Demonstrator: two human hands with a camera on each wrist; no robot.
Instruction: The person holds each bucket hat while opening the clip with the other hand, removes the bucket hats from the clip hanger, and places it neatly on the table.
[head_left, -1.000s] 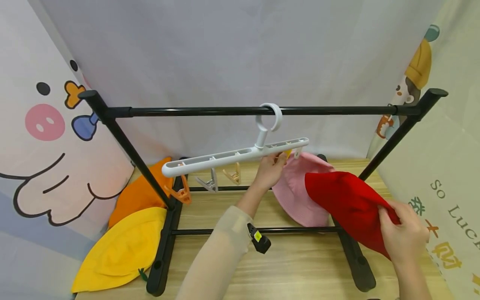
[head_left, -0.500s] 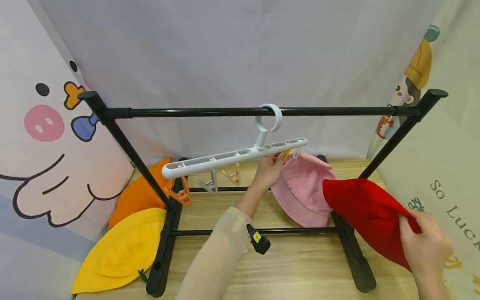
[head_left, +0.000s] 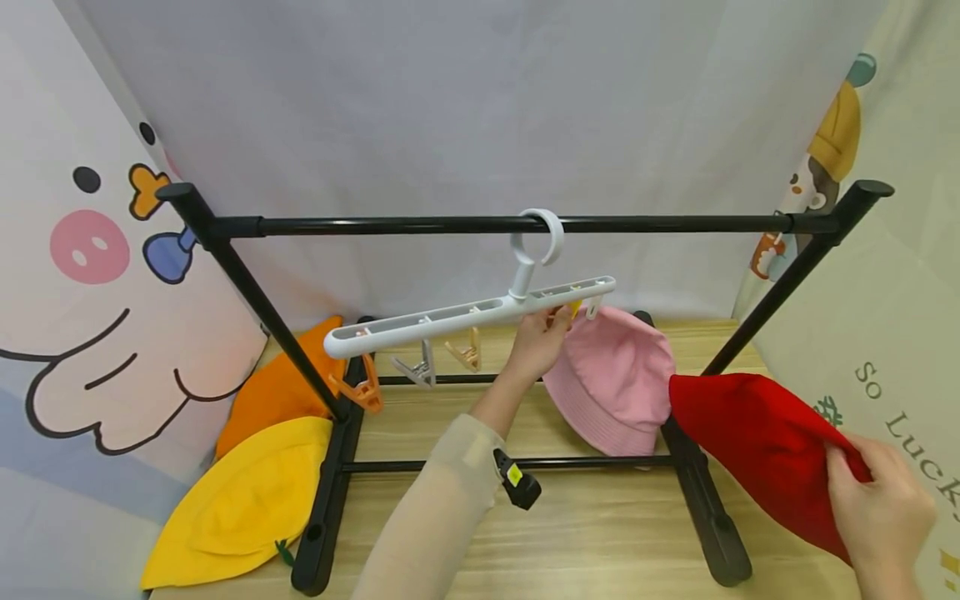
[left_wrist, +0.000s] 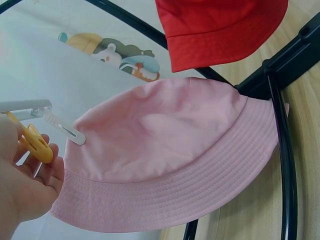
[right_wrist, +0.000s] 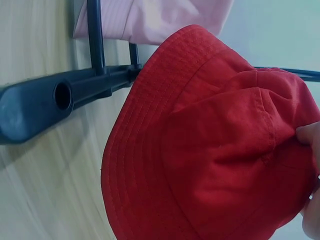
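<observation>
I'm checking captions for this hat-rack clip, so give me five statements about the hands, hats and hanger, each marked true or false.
1. The right hand holds the red hat. True.
2. The left hand grips the orange clip. False: the left hand grips the yellow clip.
3. The white hanger hangs from the black rail. True.
4. In the head view, the orange hat partly covers the yellow hat. False: the yellow hat partly covers the orange hat.

Head view from above, facing forward and down over the whole rack (head_left: 390, 226), wrist views close, left facing pink hat (left_wrist: 160, 145) mid-frame, right facing red hat (right_wrist: 205, 145), both hats shared.
</observation>
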